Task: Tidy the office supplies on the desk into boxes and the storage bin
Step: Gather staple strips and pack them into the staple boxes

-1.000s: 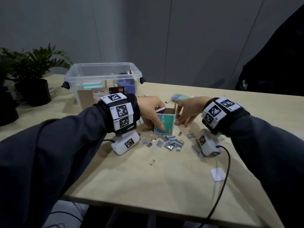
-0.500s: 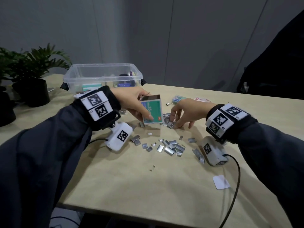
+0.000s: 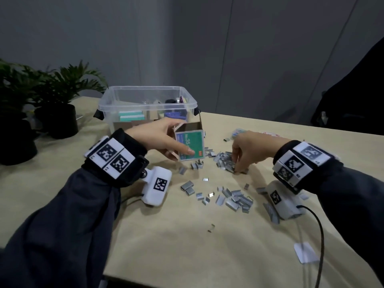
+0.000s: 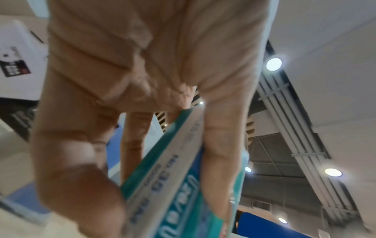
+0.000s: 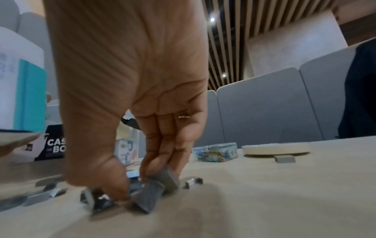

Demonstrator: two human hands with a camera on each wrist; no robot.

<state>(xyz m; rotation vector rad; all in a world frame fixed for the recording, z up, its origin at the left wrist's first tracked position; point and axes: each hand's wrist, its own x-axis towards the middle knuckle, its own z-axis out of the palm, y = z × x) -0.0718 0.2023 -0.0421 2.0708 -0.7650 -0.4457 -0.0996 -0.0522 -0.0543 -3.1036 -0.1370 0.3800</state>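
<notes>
Two potted plants (image 3: pixel 62 96) sit at the desk's (image 3: pixel 187 246) far left. Next, the clear storage bin (image 3: pixel 145 94) holds boxes and supplies, right behind my left hand (image 3: pixel 158 138). That hand grips an open green staple box (image 3: pixel 190 145), thumb across its front, fingers behind. Loose staple strips (image 3: pixel 234 199) scatter over the desk before me. My right hand (image 3: pixel 249 148) reaches down into a pile, its fingertips (image 5: pixel 120 190) pinching a cluster of staples (image 5: pixel 150 193). Beyond it lie a clear box of paper clips (image 5: pixel 215 152) and a tape roll (image 5: pixel 276 148).
</notes>
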